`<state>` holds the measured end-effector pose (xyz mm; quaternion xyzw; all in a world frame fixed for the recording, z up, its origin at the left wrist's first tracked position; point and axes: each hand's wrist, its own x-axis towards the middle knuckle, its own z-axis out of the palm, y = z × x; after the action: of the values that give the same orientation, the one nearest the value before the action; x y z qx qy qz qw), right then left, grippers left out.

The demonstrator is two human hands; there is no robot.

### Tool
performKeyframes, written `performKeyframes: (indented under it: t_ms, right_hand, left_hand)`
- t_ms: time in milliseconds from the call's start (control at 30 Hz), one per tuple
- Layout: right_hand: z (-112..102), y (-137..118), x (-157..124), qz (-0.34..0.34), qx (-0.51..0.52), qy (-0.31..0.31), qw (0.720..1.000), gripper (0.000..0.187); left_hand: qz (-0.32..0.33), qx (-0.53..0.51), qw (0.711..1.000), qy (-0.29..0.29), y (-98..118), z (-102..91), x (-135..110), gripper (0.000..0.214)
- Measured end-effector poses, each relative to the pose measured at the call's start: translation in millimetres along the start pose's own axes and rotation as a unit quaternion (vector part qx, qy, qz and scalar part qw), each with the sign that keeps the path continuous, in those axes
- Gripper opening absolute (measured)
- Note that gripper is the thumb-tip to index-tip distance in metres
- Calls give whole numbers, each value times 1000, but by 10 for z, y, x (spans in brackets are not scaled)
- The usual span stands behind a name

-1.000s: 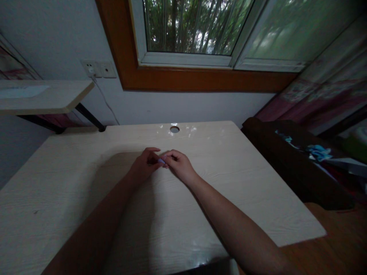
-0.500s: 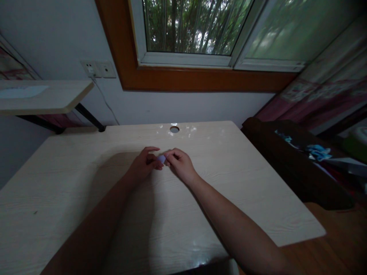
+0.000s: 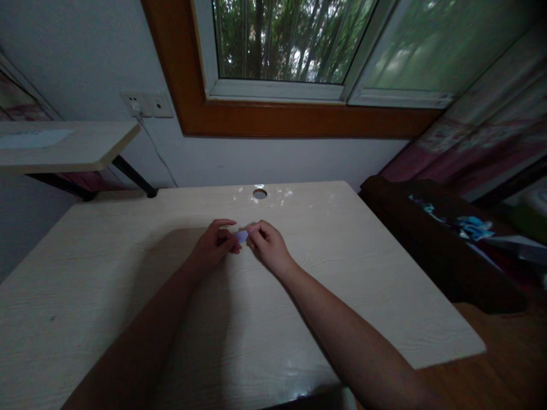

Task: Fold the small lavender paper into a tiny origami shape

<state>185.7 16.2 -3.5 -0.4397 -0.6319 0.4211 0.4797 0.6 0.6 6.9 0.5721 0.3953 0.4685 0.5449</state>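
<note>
The left hand [image 3: 212,244] and the right hand [image 3: 270,244] each pinch one end of a small purple piece [image 3: 241,236] on the near side of the hole [image 3: 260,194] in the table [image 3: 342,245], whose back edge runs just beyond the hole, whose right edge lies well rightward, and whose surface extends widely leftward.

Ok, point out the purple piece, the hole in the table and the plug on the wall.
Purple piece [image 3: 241,236]: head view, middle of its visible part.
Hole [image 3: 260,194]: head view, middle of its opening.
Plug [image 3: 135,107]: head view, front of its body.
</note>
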Motion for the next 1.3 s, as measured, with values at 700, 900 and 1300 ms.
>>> performKeyframes:
  t_ms: [700,900,1300]
  right_hand:
    - [-40,-86,-5,-75,-121,39,989,24]
    - [-39,-51,5,-79,-121,43,989,26]
    - [-36,-71,-4,-75,-113,38,990,26]
  left_hand:
    - [12,-2,1000,-25,-9,-28,-22,41]
    - [12,3,1000,-18,5,-22,-26,43]
    - [19,-8,1000,-21,11,-11,-25,43]
